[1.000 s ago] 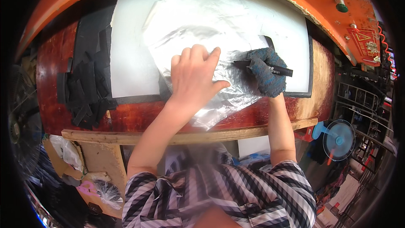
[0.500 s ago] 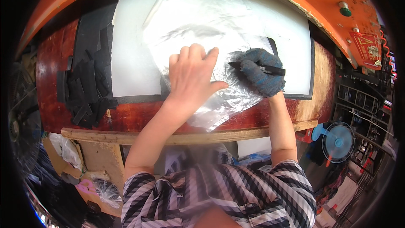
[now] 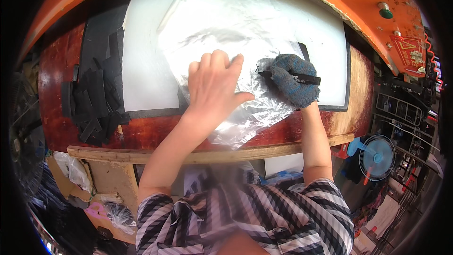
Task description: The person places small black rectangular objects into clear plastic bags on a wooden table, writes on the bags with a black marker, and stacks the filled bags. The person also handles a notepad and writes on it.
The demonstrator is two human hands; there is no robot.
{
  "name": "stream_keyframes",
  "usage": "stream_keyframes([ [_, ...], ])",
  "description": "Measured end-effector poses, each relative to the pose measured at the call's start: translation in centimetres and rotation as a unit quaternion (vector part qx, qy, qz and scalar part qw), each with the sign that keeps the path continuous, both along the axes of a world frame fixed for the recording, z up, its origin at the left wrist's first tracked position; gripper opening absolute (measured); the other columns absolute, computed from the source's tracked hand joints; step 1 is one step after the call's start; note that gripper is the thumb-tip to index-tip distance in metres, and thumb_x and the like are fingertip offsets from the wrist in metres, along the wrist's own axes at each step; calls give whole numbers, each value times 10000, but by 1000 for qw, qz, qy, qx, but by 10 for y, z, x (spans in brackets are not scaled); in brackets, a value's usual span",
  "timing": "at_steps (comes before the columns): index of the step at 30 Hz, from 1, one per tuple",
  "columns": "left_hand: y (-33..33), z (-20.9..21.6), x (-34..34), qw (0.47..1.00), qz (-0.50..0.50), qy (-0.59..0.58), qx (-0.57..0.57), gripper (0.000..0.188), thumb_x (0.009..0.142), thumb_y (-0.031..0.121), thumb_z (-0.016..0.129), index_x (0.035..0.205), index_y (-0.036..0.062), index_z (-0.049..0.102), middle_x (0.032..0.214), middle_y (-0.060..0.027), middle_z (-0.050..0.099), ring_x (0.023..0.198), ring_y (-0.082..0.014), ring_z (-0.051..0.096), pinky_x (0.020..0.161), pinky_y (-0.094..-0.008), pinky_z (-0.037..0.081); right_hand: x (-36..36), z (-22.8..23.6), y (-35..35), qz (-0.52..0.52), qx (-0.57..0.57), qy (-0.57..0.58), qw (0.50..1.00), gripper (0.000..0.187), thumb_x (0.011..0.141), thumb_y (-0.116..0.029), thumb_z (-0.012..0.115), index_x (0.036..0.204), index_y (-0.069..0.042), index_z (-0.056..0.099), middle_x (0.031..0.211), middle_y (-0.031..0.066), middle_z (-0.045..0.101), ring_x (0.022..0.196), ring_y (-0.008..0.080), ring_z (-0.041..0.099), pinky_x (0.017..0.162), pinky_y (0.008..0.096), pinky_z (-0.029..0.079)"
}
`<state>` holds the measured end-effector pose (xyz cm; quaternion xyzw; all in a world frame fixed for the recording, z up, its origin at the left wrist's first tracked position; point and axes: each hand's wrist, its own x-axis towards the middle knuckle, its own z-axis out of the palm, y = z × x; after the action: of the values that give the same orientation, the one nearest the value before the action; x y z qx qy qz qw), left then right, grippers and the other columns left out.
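A thin, clear plastic bag or sheet (image 3: 222, 33) lies crinkled over a white board (image 3: 146, 66) on the bench. My bare left hand (image 3: 214, 80) rests on it, fingers bent at the far end and thumb stretched out to the right. In a grey-blue knitted glove, my right hand (image 3: 295, 82) grips a black marker pen (image 3: 307, 80). The pen's tip points left onto the plastic, beside a small dark mark (image 3: 258, 69). A near corner of the plastic hangs past the board over the red wood.
Black strips (image 3: 94, 99) lie heaped at the left on the reddish bench (image 3: 151, 127). An orange machine frame (image 3: 363, 9) with a green button (image 3: 385, 12) curves along the far side. A wooden rail (image 3: 212, 155) edges the bench; a blue fan (image 3: 377, 157) stands at lower right.
The pen tip has moved slightly in my right hand, and a small dark mark now shows at it. My left hand has stayed in place on the plastic.
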<state>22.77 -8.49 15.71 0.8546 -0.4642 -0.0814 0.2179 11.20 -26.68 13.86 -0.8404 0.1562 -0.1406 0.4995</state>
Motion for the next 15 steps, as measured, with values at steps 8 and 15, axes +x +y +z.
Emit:
stream_keyframes([
  [8, 1, -3, 1, 1000, -3, -4, -13, 720, 558, 438, 819, 1164, 101, 627, 879, -29, 463, 848, -189, 440, 705, -330, 310, -3, -6, -2, -7, -85, 23, 996, 157, 791, -192, 663, 787, -36, 659, 791, 110, 649, 733, 245, 622, 696, 351, 496],
  [15, 2, 0, 1, 1000, -6, -3, 0, 724, 558, 435, 820, 1166, 96, 620, 887, -35, 469, 848, -195, 448, 706, -337, 313, -8, -1, -5, -31, -41, -19, 998, 118, 820, -133, 631, 798, -21, 657, 780, 87, 641, 713, 188, 604, 650, 317, 484],
])
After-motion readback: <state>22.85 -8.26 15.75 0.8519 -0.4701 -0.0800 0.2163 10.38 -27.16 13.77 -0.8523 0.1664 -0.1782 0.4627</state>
